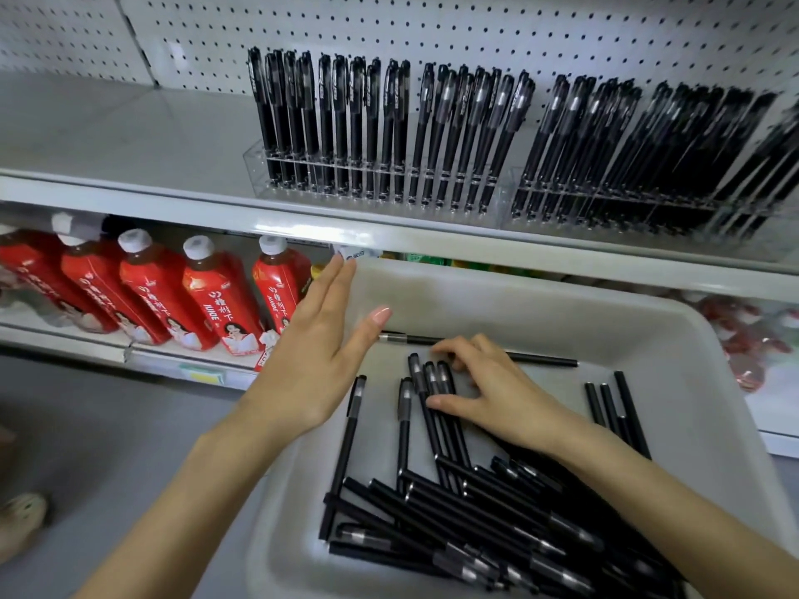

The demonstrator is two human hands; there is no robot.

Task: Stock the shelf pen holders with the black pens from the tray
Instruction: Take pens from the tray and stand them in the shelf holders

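head: left hand (315,361) fingers straight, apart; right hand (497,393) fingers curled round black pens (430,376) in tray (540,304).

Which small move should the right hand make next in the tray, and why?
Probably close the thumb and fingers of the right hand round the three pens under it and lift them: they lie side by side in the tray, caps together, and the left hand is open and free.
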